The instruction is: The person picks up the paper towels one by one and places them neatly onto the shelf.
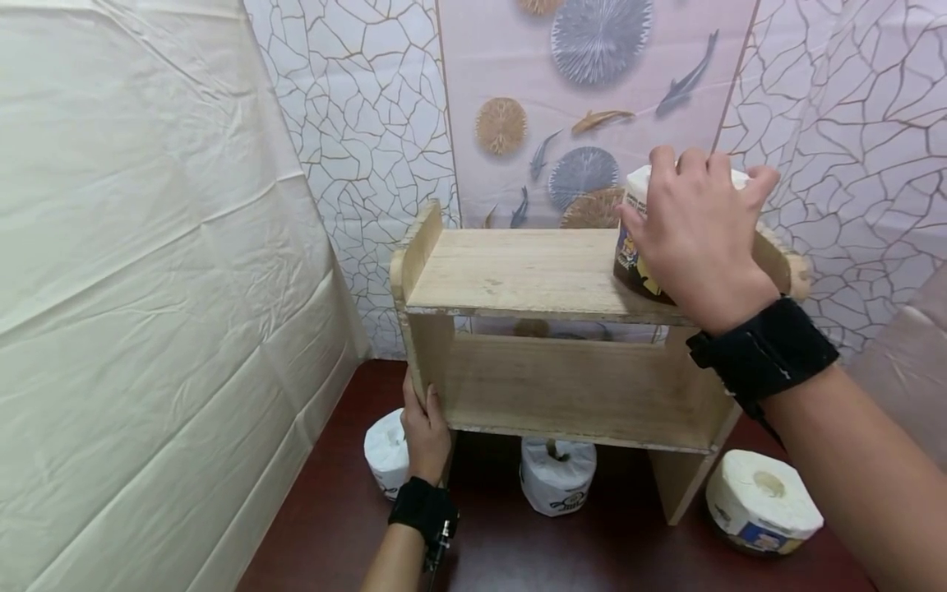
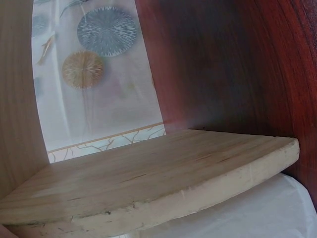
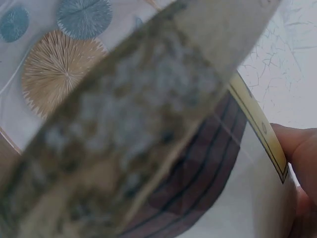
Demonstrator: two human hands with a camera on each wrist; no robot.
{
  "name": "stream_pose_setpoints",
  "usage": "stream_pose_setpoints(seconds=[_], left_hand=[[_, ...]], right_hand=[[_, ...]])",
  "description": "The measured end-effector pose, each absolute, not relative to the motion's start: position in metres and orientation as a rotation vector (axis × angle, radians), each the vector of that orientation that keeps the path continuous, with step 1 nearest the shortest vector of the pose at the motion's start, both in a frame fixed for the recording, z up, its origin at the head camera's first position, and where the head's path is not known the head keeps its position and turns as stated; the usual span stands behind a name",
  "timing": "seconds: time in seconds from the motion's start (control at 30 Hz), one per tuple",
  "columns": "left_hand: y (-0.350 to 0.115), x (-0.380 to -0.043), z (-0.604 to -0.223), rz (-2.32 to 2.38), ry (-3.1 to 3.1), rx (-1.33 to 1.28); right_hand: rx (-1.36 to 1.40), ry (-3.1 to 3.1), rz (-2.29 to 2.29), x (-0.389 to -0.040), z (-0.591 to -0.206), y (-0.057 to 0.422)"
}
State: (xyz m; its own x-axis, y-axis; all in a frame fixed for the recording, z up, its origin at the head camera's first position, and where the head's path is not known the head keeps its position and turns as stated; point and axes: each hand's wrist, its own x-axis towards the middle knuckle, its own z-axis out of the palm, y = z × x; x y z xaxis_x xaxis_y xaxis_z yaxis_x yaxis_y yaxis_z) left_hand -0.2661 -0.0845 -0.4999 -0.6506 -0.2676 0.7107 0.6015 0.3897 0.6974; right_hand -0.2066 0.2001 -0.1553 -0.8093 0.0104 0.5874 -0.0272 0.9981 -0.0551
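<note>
White cylindrical paper-wrapped toilet roll [image 1: 632,265], gripped from above in R hand [image 1: 699,222] at top-R end of pale two-tier wooden shelf [image 1: 518,267] held by L hand [image 1: 426,434], might be tipped off if released too nr front edge [image 1: 533,312].

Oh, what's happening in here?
Someone is handling paper rolls around a two-tier wooden shelf. Their right hand grips a wrapped roll at the right end of the top board, while their left hand holds the shelf's left side panel. Three other rolls are on the dark red table: one by the left hand, one partly hidden by the lower board, and one to the shelf's right.
</note>
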Motion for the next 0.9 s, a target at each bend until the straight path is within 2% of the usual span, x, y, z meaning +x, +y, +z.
stream_pose_setpoints(seconds=[0.9], left_hand=[[-0.0856, -0.2655, -0.4995, -1.346, -1.867, -0.287]], right_hand=[[0.165, -2.345, 0.209, -0.2006, -0.1605, 0.2088]])
